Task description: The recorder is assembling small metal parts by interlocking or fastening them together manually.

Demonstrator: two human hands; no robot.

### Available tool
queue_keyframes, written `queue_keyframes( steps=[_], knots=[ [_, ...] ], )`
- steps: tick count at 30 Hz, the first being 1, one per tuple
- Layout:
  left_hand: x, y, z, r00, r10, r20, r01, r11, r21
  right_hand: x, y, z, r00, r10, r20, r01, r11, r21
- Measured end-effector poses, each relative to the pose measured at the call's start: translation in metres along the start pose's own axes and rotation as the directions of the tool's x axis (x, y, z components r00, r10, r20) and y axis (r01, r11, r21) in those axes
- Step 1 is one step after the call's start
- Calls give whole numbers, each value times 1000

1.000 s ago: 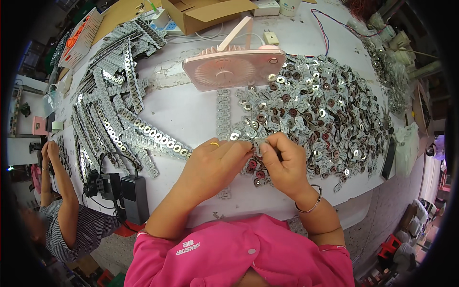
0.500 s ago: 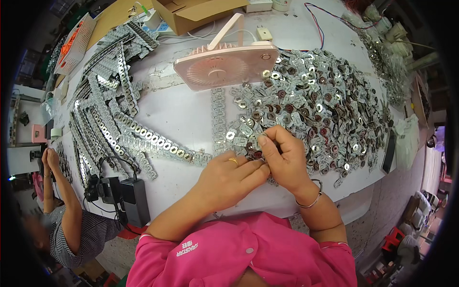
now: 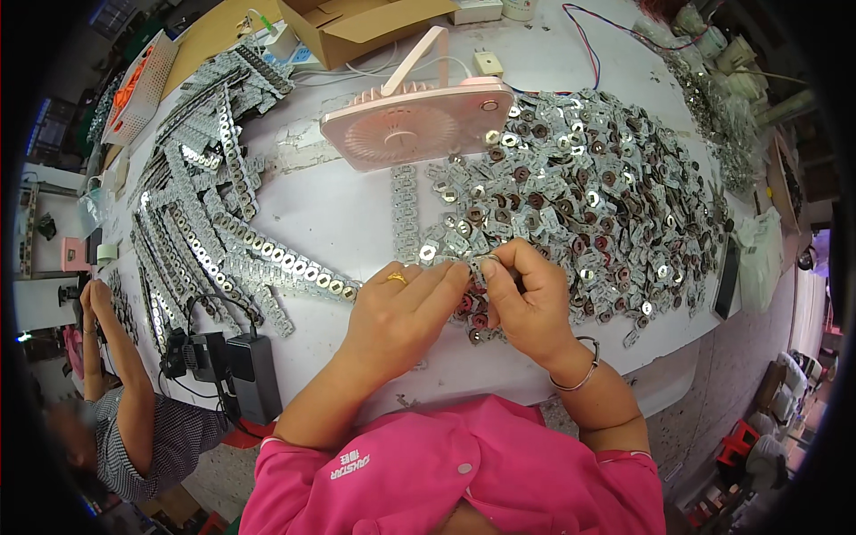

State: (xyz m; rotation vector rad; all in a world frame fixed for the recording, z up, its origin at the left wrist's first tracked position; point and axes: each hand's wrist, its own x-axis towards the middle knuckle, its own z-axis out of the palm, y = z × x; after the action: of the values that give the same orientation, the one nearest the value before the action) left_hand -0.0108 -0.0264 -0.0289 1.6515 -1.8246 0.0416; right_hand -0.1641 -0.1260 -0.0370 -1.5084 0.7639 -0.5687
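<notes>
My left hand [image 3: 401,308], with a gold ring, is closed, its fingertips pinched near those of my right hand. What it holds is mostly hidden under the fingers. My right hand [image 3: 535,303], wearing a bracelet, pinches a small silvery metal piece [image 3: 482,259] between thumb and forefinger. A linked strip of metal pieces [image 3: 290,259] runs from the left to beside my left hand; whether it passes into my grip is hidden. Another strip [image 3: 406,209] lies upright beyond my left hand. A wide heap of loose metal pieces [image 3: 597,196], some with dark round parts, spreads around my right hand.
A pink fan [image 3: 410,129] stands behind the strips. Many linked strips [image 3: 192,178] are piled at left, near a black power pack [image 3: 252,374] with cables. A cardboard box [image 3: 357,27] and a white basket [image 3: 143,89] are farther back. Another person's hands [image 3: 94,299] work at far left.
My left hand has drawn back left and turned, its fingers now pointing up toward the right fingertips. My right hand has barely moved. Reddish-brown pieces below my fingers have come into view.
</notes>
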Motion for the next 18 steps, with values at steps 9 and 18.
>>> queue_keyframes(
  steps=[9,18],
  knots=[
    [7,-5,-11,962,-241,124,270,903,-333,11,-4,-19,993,-118,-6,113,961,-254],
    [2,-3,-12,811,-465,355,575,744,-339,14,-1,-26,964,-220,147,251,937,-242]
  ],
)
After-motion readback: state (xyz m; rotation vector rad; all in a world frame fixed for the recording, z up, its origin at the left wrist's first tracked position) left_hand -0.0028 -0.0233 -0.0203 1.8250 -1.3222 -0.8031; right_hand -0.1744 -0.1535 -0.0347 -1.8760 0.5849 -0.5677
